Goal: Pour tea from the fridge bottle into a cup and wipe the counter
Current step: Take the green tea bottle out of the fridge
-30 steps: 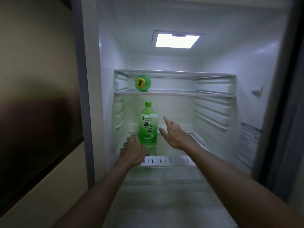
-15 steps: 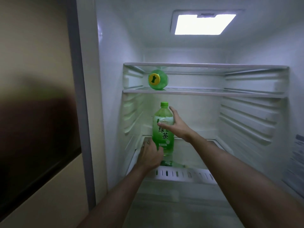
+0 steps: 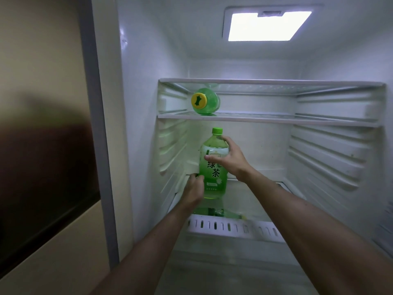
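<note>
The tea bottle (image 3: 214, 177) stands upright on the lower glass shelf (image 3: 255, 201) of the open fridge, towards the left and well back from the shelf's slotted white front strip (image 3: 234, 227). The right hand (image 3: 231, 160) grips its shoulder just below the green cap, thumb across the label and fingers (image 3: 223, 139) wrapped round the far side. The left hand (image 3: 194, 189) holds the bottle low on its left side, fingers (image 3: 194, 176) curled against the label.

Directly above, on the upper shelf (image 3: 276, 119), a second green bottle (image 3: 207, 101) lies on its side with its yellow cap facing out. That shelf's front edge sits close over the tea bottle's cap. The ribbed left wall (image 3: 172, 145) runs just beside the left hand. A ceiling light (image 3: 268, 25) glows overhead, and a beige and dark cabinet panel (image 3: 42, 145) borders the fridge on the left.
</note>
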Tool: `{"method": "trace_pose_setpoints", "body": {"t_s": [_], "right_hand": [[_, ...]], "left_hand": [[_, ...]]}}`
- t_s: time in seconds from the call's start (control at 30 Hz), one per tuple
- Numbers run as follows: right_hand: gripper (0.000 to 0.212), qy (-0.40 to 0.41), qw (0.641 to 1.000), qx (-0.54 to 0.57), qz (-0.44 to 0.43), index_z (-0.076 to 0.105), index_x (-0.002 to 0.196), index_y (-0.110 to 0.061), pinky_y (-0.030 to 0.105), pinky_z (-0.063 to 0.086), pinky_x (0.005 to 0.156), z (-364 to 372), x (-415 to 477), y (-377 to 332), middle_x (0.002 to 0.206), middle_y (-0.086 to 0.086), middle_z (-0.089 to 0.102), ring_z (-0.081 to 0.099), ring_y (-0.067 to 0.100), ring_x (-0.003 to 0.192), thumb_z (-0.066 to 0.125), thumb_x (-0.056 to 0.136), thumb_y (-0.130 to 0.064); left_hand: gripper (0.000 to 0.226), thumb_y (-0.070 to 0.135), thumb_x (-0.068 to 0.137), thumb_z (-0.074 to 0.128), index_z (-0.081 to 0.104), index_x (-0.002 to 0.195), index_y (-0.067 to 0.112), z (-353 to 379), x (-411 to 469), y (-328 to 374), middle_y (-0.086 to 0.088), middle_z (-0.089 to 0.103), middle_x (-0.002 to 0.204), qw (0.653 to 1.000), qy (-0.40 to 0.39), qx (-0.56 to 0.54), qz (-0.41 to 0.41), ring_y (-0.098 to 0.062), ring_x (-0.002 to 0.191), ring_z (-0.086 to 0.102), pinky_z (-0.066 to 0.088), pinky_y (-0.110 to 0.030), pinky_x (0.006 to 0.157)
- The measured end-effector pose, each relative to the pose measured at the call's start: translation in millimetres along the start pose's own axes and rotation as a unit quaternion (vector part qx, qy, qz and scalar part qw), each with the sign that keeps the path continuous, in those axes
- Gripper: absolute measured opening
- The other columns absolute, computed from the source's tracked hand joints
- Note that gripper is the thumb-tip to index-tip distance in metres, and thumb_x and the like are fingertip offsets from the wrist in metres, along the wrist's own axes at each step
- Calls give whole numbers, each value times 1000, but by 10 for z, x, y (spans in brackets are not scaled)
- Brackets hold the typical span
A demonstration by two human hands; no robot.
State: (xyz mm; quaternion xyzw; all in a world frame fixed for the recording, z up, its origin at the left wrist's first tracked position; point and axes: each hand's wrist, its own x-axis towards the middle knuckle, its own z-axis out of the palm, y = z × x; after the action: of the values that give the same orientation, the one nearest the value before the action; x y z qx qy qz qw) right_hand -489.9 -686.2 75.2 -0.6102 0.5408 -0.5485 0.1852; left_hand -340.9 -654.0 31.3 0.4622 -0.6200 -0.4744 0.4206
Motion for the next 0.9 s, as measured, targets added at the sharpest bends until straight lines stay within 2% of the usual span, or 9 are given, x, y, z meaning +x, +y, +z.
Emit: {"method": "trace_pose_setpoints", "body": {"t_s": [0.07, 0.13, 0.17, 0.33, 0.4, 0.5, 0.6, 0.7, 0.9], "right_hand": [[103, 4, 1000, 10, -3, 48, 130, -35, 47, 57, 90, -14, -23, -86, 123, 4, 62, 64, 24, 108, 92, 39, -60], [104, 6, 1000, 14, -7, 48, 130, -34, 46, 57, 89, -22, -55, -172, 122, 4, 62, 65, 24, 107, 92, 39, -60], [104, 7, 1000, 13, -8, 49, 130, -35, 46, 57, 90, -23, -75, -219, 123, 4, 62, 65, 24, 108, 91, 39, -60], [102, 11, 1000, 13, 0, 49, 128, -39, 48, 55, 93, -6, -200, -349, 126, 6, 62, 63, 27, 113, 93, 38, -61], [101, 13, 1000, 9, 1, 49, 128, -40, 50, 54, 94, 0, -267, -384, 128, 6, 61, 61, 29, 116, 93, 39, -61], [101, 14, 1000, 11, -7, 48, 131, -34, 50, 55, 92, 1, -439, -510, 126, 10, 62, 62, 30, 115, 94, 42, -56], [97, 16, 1000, 11, -17, 46, 136, -19, 46, 59, 83, -27, -631, -653, 118, 13, 64, 68, 29, 103, 93, 54, -37], [85, 24, 1000, 7, -12, 44, 137, -17, 42, 60, 80, -53, -795, -752, 113, 9, 65, 69, 24, 95, 89, 65, -21], [78, 51, 999, -4, 7, 47, 130, -28, 44, 60, 80, -127, -1150, -921, 108, 2, 64, 69, 22, 94, 90, 65, -27]], "left_hand": [[38, 36, 98, 30, 61, 104, 14, -14, -39, 91, -11, 68, 107, 996, -10, -81, -33, -21, 81, 67, 55, -28, 65], [43, 28, 103, 26, 61, 84, 14, -58, -101, 185, -10, 66, 85, 987, -19, -146, -65, -17, 62, 64, 49, -18, 45], [44, 27, 103, 24, 60, 79, 14, -83, -121, 211, -9, 63, 79, 982, -27, -169, -76, -18, 61, 61, 48, -19, 45], [45, 30, 102, 22, 56, 79, 12, -182, -324, 294, -11, 59, 79, 973, -42, -198, -108, -23, 73, 55, 44, -37, 89], [43, 29, 102, 23, 55, 78, 12, -213, -411, 316, -12, 58, 79, 970, -39, -211, -117, -24, 74, 54, 42, -42, 98], [43, 28, 101, 24, 52, 75, 10, -287, -592, 378, -13, 55, 75, 966, -32, -221, -127, -24, 70, 51, 44, -36, 84], [43, 27, 101, 25, 50, 72, 8, -342, -747, 413, -13, 52, 72, 962, -51, -230, -136, -24, 67, 49, 40, -28, 66], [43, 26, 101, 24, 51, 73, 8, -356, -890, 428, -14, 54, 72, 961, -65, -232, -136, -25, 66, 51, 41, -29, 65], [46, 27, 102, 23, 52, 72, 7, -376, -1197, 488, -15, 58, 65, 960, -79, -224, -149, -25, 66, 51, 42, -29, 64]]}}
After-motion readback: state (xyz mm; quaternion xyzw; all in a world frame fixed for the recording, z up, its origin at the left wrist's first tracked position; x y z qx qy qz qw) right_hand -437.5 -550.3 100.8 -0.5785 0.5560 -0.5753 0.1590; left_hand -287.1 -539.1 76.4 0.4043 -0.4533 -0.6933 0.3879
